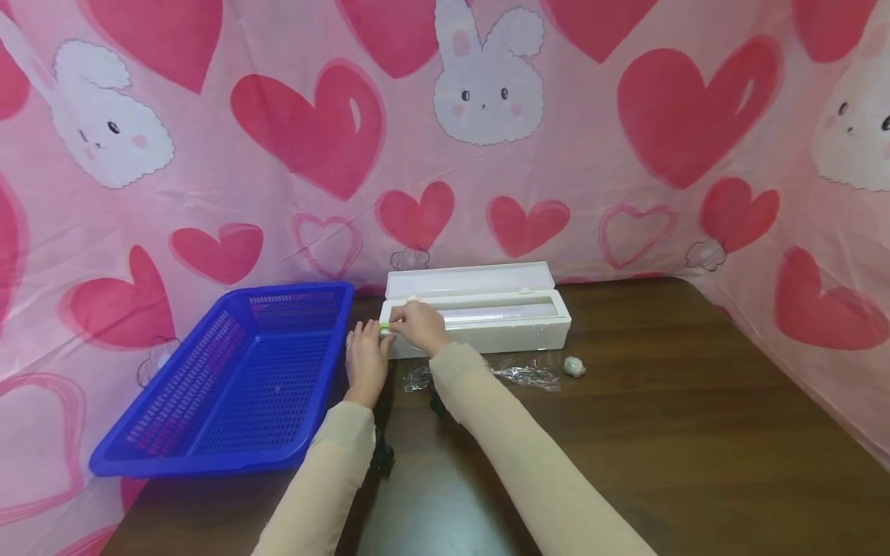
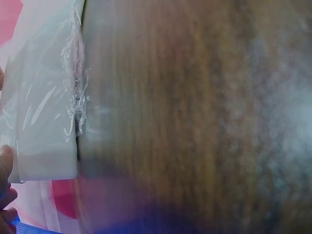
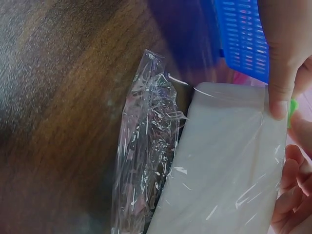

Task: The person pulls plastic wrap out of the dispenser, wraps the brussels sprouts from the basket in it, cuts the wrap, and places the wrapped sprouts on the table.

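A long white cling film dispenser (image 1: 511, 337) lies with its lid (image 1: 480, 279) raised and a roll (image 1: 497, 313) inside. Clear film (image 3: 146, 141) hangs over its front and bunches on the table. At the dispenser's left end, my left hand (image 1: 366, 359) grips the corner, thumb (image 3: 278, 105) on the front edge and fingers around the end. My right hand (image 1: 420, 326) reaches across the dispenser and pinches a small green slider (image 1: 385, 326) at its left end. The fingertips partly hide the slider.
A blue slotted plastic basket (image 1: 306, 378) stands left of the dispenser, close to my left hand. To the right lies a small crumpled whitish ball (image 1: 574, 366) on the dark wooden table (image 1: 695, 448). A pink patterned cloth (image 1: 591, 154) hangs behind the table.
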The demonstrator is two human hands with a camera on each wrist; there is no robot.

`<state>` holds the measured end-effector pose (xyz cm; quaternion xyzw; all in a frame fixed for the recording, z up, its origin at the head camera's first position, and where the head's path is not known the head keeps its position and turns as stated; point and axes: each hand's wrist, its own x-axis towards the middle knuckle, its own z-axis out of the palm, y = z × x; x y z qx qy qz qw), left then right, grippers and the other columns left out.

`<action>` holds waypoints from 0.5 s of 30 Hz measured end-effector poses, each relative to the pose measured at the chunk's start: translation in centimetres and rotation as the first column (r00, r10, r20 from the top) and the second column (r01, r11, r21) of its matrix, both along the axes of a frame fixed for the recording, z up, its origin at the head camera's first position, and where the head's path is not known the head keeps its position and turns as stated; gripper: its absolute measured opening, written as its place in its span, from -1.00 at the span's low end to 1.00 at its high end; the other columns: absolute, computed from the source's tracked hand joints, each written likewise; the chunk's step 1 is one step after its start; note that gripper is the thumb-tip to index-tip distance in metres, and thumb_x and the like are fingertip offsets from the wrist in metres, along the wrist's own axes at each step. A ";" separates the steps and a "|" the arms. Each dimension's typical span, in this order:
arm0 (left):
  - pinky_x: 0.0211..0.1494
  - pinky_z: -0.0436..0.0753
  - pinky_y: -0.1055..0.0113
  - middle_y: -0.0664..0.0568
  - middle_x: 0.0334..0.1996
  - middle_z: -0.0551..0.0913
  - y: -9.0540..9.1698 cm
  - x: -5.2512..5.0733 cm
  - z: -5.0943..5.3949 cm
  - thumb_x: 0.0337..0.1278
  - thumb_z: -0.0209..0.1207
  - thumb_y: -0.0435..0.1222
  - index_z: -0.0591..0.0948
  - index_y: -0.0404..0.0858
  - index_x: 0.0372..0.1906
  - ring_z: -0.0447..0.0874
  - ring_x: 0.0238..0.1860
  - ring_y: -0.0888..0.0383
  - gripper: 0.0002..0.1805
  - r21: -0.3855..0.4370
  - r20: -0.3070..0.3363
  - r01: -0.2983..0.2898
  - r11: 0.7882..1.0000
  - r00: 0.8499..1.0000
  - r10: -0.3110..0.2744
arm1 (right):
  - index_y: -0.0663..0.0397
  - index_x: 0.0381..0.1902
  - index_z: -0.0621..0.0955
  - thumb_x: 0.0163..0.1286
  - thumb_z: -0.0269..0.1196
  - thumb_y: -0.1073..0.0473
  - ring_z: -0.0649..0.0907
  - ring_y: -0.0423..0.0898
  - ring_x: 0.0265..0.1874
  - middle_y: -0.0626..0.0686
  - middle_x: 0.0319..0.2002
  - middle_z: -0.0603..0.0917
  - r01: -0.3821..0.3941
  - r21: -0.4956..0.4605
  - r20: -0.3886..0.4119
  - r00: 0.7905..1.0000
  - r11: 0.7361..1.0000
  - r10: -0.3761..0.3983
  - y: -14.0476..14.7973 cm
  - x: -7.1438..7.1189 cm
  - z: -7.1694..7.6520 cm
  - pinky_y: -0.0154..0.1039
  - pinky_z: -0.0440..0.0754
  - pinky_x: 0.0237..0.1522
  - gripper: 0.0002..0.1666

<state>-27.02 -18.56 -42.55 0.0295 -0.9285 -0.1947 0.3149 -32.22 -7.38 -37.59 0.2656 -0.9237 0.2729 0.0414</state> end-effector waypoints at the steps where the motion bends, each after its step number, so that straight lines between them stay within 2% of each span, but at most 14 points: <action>1: 0.24 0.19 -0.04 -0.30 -0.03 0.55 0.0 0.0 0.0 0.08 0.24 -0.27 0.55 -0.48 -0.04 0.35 0.14 -0.25 -0.60 -0.001 0.003 -0.001 1.000 1.000 0.001 | -0.15 -0.24 0.72 0.21 0.28 0.00 0.52 -0.22 -0.42 -0.13 -0.39 0.60 0.000 0.003 -0.008 1.000 1.000 0.000 0.0 0.0 0.0 -0.31 0.43 -0.43 -0.82; 9: 0.25 0.18 -0.02 -0.30 -0.04 0.55 -0.1 0.0 -0.2 0.08 0.24 -0.28 0.55 -0.48 -0.08 0.36 0.13 -0.24 -0.62 -0.033 -0.005 -0.007 0.999 1.000 0.006 | 0.00 -0.31 0.72 0.22 0.27 0.14 0.52 -0.20 -0.42 -0.07 -0.38 0.61 -0.080 -0.032 -0.040 0.996 0.996 0.079 0.4 -0.5 -0.1 -0.36 0.44 -0.39 -0.88; 15: 0.25 0.18 -0.01 -0.30 -0.02 0.54 0.0 0.1 0.0 0.11 0.21 -0.27 0.55 -0.48 -0.07 0.35 0.14 -0.23 -0.63 -0.044 0.012 -0.012 0.999 1.000 0.012 | 0.12 -0.34 0.71 0.21 0.27 0.24 0.56 -0.14 -0.39 0.00 -0.40 0.64 -0.153 -0.046 -0.081 0.986 0.987 0.149 0.8 -0.9 -0.1 -0.34 0.48 -0.27 -0.89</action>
